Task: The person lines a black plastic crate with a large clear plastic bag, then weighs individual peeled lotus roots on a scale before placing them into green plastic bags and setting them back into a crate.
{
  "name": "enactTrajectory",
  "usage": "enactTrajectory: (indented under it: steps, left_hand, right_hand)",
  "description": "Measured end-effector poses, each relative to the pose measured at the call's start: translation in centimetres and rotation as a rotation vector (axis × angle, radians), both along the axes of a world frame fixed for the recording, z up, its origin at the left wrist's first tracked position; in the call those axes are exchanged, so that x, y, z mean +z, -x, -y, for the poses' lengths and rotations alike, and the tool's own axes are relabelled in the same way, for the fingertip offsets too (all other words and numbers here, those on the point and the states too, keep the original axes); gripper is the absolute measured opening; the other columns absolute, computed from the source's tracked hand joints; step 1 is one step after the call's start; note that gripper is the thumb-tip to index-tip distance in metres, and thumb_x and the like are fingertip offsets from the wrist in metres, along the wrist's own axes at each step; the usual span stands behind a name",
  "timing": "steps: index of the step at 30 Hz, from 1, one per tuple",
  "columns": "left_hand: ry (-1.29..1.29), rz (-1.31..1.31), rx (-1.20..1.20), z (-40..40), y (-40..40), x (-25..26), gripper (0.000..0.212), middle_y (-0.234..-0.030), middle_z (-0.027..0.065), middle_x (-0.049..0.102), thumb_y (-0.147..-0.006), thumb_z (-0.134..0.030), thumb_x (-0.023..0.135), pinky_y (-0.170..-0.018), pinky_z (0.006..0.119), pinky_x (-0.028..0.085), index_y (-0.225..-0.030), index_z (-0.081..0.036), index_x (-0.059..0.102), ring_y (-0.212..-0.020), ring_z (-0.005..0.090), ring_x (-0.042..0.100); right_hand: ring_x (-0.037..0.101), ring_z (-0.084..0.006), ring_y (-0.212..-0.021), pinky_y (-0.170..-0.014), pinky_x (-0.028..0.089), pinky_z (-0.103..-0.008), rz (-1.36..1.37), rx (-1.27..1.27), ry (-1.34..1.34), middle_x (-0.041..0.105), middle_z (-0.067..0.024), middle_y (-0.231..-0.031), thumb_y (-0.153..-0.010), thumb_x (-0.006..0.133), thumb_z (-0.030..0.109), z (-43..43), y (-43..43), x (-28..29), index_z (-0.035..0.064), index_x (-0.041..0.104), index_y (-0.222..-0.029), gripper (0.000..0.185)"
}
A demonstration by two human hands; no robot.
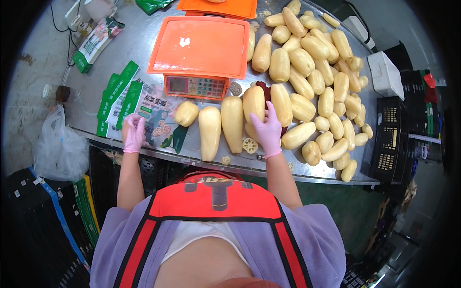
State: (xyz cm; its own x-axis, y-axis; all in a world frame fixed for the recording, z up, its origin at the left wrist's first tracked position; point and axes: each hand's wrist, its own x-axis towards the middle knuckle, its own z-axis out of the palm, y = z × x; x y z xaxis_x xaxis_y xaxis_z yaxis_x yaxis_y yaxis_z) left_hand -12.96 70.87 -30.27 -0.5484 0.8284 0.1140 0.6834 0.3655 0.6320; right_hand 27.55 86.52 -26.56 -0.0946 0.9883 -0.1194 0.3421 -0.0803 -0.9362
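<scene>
My left hand (134,132), in a pink glove, has its fingers bent at the edge of the printed plastic bags (158,124); whether it pinches one is unclear. My right hand (266,126), also gloved in pink, touches a peeled lotus root section (254,102) with its thumb, beside a dark red cloth (264,90). Whether it grips the root cannot be told. Two long lotus root sections (209,133) and a short one (186,113) lie between my hands. Cut slices with holes (250,145) lie near my right wrist, close to a knife (248,156), partly hidden.
An orange weighing scale (198,46) stands before me, another behind it. A large heap of lotus roots (317,79) covers the right of the metal table (137,39). Black crates (390,144) and a white foam box (390,75) stand right; a clear plastic bag (59,147) hangs left.
</scene>
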Motion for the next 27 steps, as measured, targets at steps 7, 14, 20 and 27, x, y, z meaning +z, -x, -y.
enactTrajectory:
  steps: [7, 14, 20, 27]
  left_hand:
    - [-0.026, -0.295, -0.069, 1.5, -2.0, -0.6, 0.021, -0.114, 0.0175, 0.062, -0.083, -0.012, 0.069, -0.09, 0.039, 0.048, -0.099, -0.001, 0.062, -0.103, 0.0324, 0.06]
    - [0.107, -0.3, -0.089, 2.0, -2.5, -1.8, 0.038, -0.119, 0.0196, 0.06, -0.079, -0.017, 0.072, -0.096, 0.042, 0.044, -0.111, 0.0, 0.061, -0.111, 0.0364, 0.056]
    - [0.068, -0.315, -0.038, 1.8, -3.2, -1.3, 0.036, -0.12, 0.0148, 0.061, -0.077, -0.016, 0.072, -0.097, 0.04, 0.044, -0.11, -0.003, 0.062, -0.111, 0.0333, 0.057]
    - [0.059, -0.326, -0.01, 2.0, -3.0, -2.0, 0.037, -0.121, 0.0131, 0.061, -0.077, -0.021, 0.073, -0.097, 0.04, 0.044, -0.109, -0.006, 0.063, -0.111, 0.0318, 0.057]
  right_hand:
    - [0.061, -0.015, -0.099, -0.08, 0.049, -0.0249, -0.797, -0.029, 0.372, 0.062, -0.0062, -0.12, -0.096, 0.058, 0.019, -1.2, -2.0, 0.6, 0.0002, 0.046, -0.136, 0.046]
    - [0.059, -0.0216, -0.102, -0.081, 0.053, -0.0295, -1.372, 0.185, 0.629, 0.055, -0.0163, -0.126, -0.101, 0.045, 0.035, -4.2, 0.7, 1.1, 0.0029, 0.045, -0.133, 0.046]
    - [0.058, -0.0193, -0.1, -0.083, 0.051, -0.0278, -1.337, 0.253, 0.601, 0.056, -0.0176, -0.124, -0.102, 0.044, 0.034, -6.8, 4.6, 2.3, 0.004, 0.046, -0.134, 0.044]
    - [0.058, -0.0147, -0.107, -0.092, 0.047, -0.0274, -0.64, 0.142, 0.065, 0.059, -0.0088, -0.12, -0.096, 0.057, 0.015, -11.6, 15.1, 3.3, -0.0037, 0.048, -0.132, 0.042]
